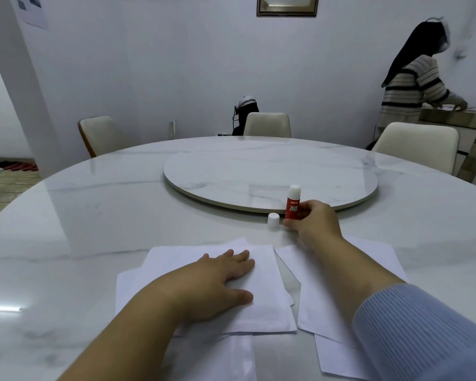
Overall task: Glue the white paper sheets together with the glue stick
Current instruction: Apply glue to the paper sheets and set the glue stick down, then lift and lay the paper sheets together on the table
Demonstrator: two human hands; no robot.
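Now right hand wrapped around upright glue stick, white cap just left of that grip; left hand spread flat, pressing stacked white paper sheets nearer the body.

soft even light, glossy table glare, perhaps slight edge warping

Cap left of glue stick; papers before
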